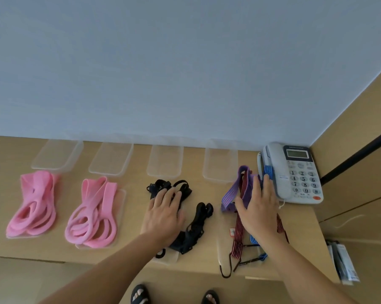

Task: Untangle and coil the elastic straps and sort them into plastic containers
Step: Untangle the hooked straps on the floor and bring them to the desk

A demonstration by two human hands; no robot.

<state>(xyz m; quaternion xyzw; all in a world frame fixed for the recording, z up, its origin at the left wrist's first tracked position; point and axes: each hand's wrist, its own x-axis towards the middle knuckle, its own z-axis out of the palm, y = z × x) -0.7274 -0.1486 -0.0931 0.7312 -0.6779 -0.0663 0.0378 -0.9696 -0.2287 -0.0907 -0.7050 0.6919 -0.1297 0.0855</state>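
— On the counter, at nine o'clock, two pink strap bundles and lie on flat clear lids, four clear containers lined up at twelve o'clock behind.

— And the hands?

— Left hand lies flat, fingers spread, pressing the black straps at centre. Right hand is flat too, grasping nothing, palm down on the striped purple, red and blue straps at three o'clock, just beside the telephone. Metal hooks poke over the near edge.
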